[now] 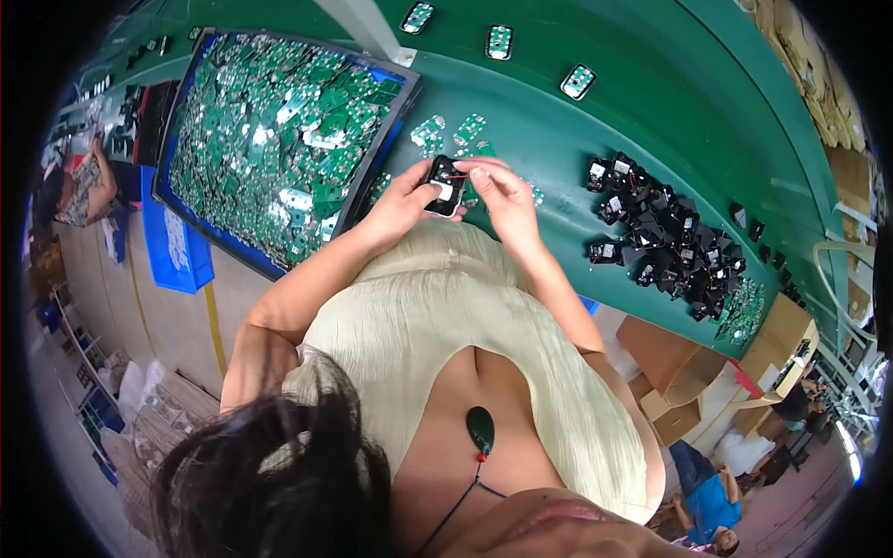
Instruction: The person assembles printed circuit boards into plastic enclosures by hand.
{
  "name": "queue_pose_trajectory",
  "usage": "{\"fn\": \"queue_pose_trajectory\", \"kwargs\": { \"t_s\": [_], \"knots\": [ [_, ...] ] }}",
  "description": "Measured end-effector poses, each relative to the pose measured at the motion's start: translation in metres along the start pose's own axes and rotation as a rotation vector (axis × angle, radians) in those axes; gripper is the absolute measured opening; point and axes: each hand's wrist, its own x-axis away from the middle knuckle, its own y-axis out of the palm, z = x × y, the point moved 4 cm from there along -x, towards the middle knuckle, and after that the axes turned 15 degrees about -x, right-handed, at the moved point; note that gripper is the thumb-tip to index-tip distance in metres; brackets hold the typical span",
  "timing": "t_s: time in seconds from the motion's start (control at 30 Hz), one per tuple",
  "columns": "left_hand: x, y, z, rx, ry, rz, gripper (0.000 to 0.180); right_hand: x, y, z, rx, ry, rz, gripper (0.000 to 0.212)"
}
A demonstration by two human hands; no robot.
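My left hand [406, 201] is closed around a small black plastic housing [445, 175], thumb resting over its lower part. Metal parts and a whitish piece show inside it. A thin red wire [458, 177] runs from the housing to the fingertips of my right hand [502, 197], which are pinched together at its right edge. Several loose green circuit boards [471, 129] lie on the green table just beyond my hands. The underside of the housing is hidden by my fingers.
A blue-lined tray [398, 121] heaped with green circuit boards stands at left. Black housings with wires [665, 232] are piled at right. Farther off, boards in black frames [499, 42] lie on a green strip. Cardboard boxes [672, 363] and other people are around the table.
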Motion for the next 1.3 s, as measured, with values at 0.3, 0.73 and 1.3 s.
{"fn": "queue_pose_trajectory", "kwargs": {
  "t_s": [0.3, 0.73, 1.3],
  "knots": [
    [0.049, -0.068, -0.021, 0.137, -0.015, 0.316, 0.031, -0.090, 0.018, 0.080, 1.186, -0.433, -0.338, 0.032],
    [0.068, -0.065, 0.013, 0.094, 0.203, 0.334, 0.022, -0.093, -0.009, 0.084, 1.273, -0.061, -0.263, 0.020],
    [0.063, -0.037, 0.038, -0.141, 0.373, -0.040, 0.023, 0.019, 0.066, -0.029, -0.039, 0.121, 0.106, 0.006]
  ]
}}
